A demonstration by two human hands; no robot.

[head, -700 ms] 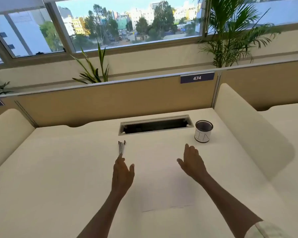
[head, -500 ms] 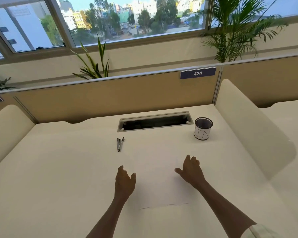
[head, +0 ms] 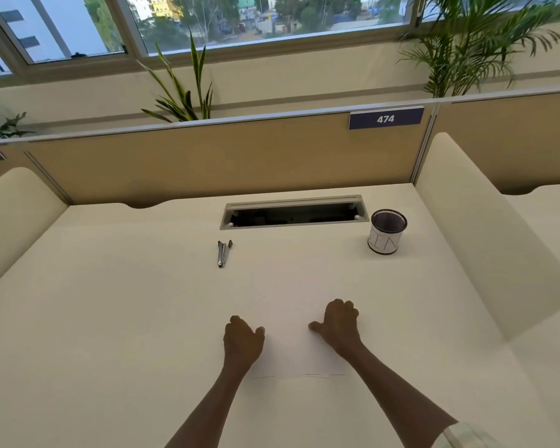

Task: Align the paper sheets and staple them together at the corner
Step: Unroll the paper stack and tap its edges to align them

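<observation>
White paper sheets (head: 291,350) lie flat on the pale desk (head: 110,318), hard to tell from it; only their near edge shows as a thin line. My left hand (head: 243,341) sits at the sheets' left side, fingers curled down onto it. My right hand (head: 340,324) sits at the right side, knuckles bent and thumb pointing inward on the paper. A small metal stapler (head: 223,253) lies farther back, left of centre, well beyond both hands.
A mesh pen cup (head: 387,232) stands at the back right. A cable slot (head: 293,213) is cut into the desk by the tan partition (head: 207,156). Rounded side dividers (head: 485,240) flank the desk, with plants behind the partition.
Both hands drew back toward me, away from the stapler, and came down on the sheets' two sides. Their fingers went from spread to curled.
</observation>
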